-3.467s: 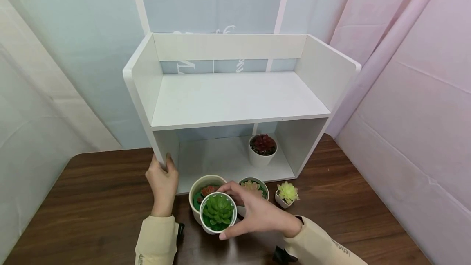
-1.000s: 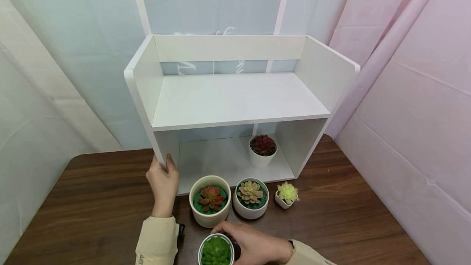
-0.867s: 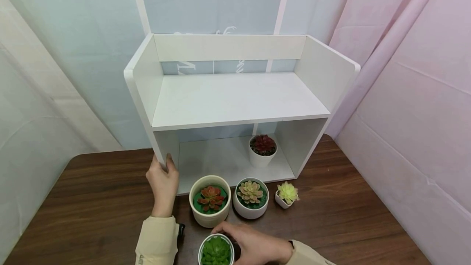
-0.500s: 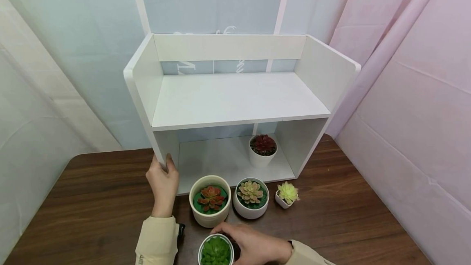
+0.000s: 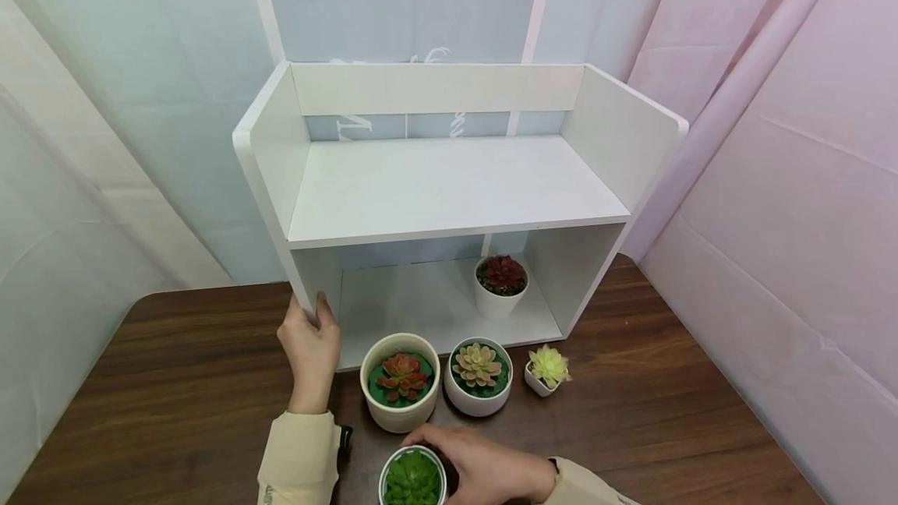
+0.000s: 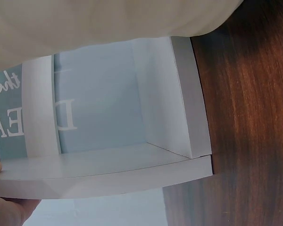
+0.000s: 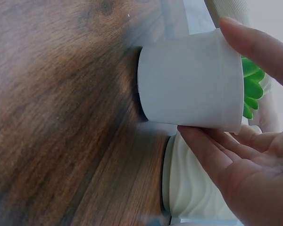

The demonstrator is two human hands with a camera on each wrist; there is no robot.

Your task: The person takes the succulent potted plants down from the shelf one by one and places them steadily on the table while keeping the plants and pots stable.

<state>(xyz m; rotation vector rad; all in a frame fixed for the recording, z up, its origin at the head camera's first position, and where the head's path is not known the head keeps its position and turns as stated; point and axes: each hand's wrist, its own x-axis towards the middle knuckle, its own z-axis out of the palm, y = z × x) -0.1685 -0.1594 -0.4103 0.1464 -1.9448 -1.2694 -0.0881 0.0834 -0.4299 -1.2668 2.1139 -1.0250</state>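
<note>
My left hand [image 5: 311,341] grips the front edge of the left side panel of a white two-tier shelf [image 5: 456,185], thumb on the inside. Fingers and panel also show in the left wrist view. My right hand [image 5: 484,462] holds a white-potted green succulent [image 5: 412,480] near the bottom of the head view. In the right wrist view, thumb and fingers span the rim side of that white pot [image 7: 188,82]; its base is at the wooden table. Just beyond it stands a cream pot [image 5: 400,415] with a reddish succulent, beside a white bowl-shaped pot [image 5: 479,405] with a pinkish-green succulent.
A tiny pot with a yellow-green succulent [image 5: 549,369] stands to the right, near the shelf's front. On the shelf's lower tier, toward the right, is a white pot [image 5: 498,304] with a dark red succulent. The brown wooden table [image 5: 175,388] is backed by cloth curtains.
From beside and over the cream pot, my right hand has brought the green succulent toward me, uncovering the two pots behind. Over the last second both hands stay nearly still.
</note>
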